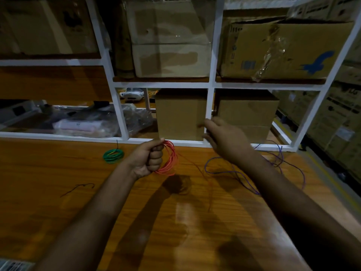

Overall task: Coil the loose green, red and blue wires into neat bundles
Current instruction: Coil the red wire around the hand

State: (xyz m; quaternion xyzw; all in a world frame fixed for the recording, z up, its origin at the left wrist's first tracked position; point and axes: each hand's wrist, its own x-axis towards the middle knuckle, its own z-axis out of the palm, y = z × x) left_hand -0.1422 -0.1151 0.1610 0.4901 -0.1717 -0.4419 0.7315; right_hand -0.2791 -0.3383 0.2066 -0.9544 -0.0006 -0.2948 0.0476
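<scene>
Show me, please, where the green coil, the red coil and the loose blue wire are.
green coil (113,155), head view, on its near loops on the table.
red coil (171,159), head view, on its right arc beside the left hand (148,159).
blue wire (220,171), head view, on a loose loop.

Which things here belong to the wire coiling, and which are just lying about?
Job:
green coil, bundled on the table
red coil, gripped in left hand
blue wire, loose
right hand

Lying about:
black tie
cardboard boxes
white shelf frame
</scene>
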